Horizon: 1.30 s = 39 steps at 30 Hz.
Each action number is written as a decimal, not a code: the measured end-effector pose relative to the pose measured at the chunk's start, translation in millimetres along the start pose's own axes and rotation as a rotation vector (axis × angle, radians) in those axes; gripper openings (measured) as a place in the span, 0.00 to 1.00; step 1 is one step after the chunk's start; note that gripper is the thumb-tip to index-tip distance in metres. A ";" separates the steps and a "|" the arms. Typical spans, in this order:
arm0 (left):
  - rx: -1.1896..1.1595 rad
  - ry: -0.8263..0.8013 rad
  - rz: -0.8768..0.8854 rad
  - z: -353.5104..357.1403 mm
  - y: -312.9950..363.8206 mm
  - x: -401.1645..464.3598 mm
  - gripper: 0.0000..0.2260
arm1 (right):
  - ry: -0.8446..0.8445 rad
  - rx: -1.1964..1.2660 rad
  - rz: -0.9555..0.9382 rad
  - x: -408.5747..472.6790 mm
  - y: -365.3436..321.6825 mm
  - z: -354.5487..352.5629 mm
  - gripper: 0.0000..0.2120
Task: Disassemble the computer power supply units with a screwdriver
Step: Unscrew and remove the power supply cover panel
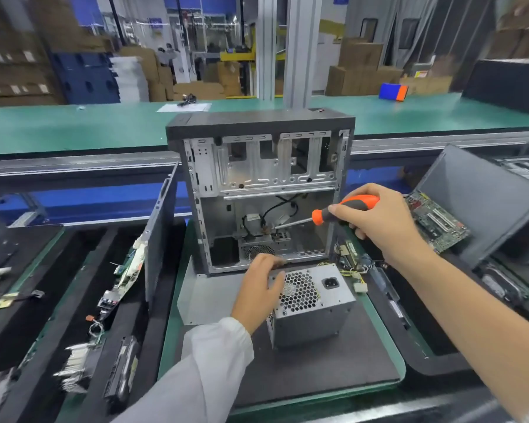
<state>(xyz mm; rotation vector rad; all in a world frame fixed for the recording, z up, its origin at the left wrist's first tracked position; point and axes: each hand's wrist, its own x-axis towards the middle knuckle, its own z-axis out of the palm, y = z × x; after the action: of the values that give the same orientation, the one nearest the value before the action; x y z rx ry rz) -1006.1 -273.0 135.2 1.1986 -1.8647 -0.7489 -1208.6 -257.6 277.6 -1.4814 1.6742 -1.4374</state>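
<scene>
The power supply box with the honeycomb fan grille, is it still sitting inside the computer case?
No, the power supply box lies on the dark mat in front of the open computer case, with the left hand resting on it.

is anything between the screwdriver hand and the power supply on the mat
Nothing visible. The right hand holds the screwdriver up by the open computer case, its tip pointing into the case. The power supply sits below on the mat, out of the case, with only the left hand resting on its left edge.
</scene>
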 end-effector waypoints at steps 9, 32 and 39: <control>0.323 -0.338 -0.179 54.3 33.4 64.4 0.16 | 0.069 -0.072 -0.228 14.1 29.1 -15.0 0.09; 0.291 -0.392 -0.210 68.0 2.9 76.3 0.24 | -0.007 -0.079 -0.340 3.8 46.8 -6.5 0.11; 0.298 -0.384 -0.182 67.9 1.6 76.3 0.24 | -0.005 -0.103 -0.343 7.9 48.6 -5.4 0.13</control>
<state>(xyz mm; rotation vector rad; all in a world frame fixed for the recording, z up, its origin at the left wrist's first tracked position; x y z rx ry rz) -1083.7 -338.3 123.6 1.5102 -2.2635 -0.8701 -1235.6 -269.4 237.7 -1.9013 1.5652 -1.5336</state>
